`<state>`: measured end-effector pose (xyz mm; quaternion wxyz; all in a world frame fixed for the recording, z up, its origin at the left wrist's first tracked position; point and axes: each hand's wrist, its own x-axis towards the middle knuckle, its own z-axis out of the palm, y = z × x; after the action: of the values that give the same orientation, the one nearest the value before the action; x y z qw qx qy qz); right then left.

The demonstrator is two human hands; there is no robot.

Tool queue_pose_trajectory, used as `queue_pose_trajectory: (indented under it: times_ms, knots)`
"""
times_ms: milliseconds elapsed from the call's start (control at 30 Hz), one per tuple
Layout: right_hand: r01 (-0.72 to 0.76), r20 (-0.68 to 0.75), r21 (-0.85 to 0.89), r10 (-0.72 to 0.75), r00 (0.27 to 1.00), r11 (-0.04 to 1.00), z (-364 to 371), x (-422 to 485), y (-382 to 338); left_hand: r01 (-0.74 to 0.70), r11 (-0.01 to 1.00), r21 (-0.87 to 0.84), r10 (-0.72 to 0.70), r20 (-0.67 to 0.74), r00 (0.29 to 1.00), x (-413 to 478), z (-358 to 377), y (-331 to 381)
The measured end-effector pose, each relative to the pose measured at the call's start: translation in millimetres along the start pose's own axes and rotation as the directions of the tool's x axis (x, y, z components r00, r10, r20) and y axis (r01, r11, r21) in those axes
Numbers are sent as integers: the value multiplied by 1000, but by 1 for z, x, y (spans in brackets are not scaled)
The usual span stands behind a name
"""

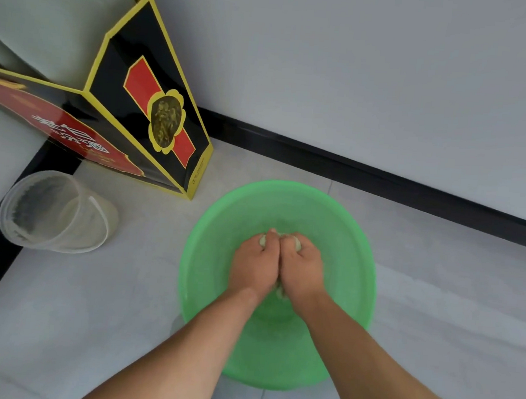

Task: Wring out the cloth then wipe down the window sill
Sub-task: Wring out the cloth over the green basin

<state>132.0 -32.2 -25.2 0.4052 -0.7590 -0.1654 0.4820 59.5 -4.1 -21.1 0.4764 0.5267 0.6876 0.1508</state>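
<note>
A pale yellowish cloth (280,292) is bunched up between both of my hands over a green plastic basin (218,227) on the tiled floor. My left hand (255,263) and my right hand (302,265) press side by side, fingers curled round the cloth. Only small bits of the cloth show at the fingertips and below the palms. The window sill is not in view.
A black, red and yellow cardboard box (143,101) leans in the corner at the left. A clear plastic bucket (56,211) lies on its side beside it. A grey wall with a black skirting board (382,183) runs behind the basin. Grey floor tiles (435,307) surround it.
</note>
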Motion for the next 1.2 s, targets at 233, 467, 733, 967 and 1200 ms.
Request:
queue_pose_trajectory:
  times_ms: [233, 467, 733, 967, 1200]
  knots:
    - [-202, 168, 51, 191, 967, 978, -6, -8, -9, 12, 991, -133, -17, -35, 999, 1, -13, 2]
    - [-212, 205, 61, 196, 959, 975, -10, -18, -28, -115, 981, -155, 114, -15, 993, -5, -11, 2]
    - [-49, 30, 96, 46, 998, 994, 4, -13, -34, -166, 981, -98, 160, -73, 985, -4, -12, 13]
    - [6, 36, 19, -7, 999, 1000, 6, -9, -17, -99, 991, -94, 98, -11, 995, -5, -13, 4]
    - [7, 42, -90, -3, 999, 996, 10, -9, -5, -101, 995, -2, 101, 60, 993, -5, -13, -9]
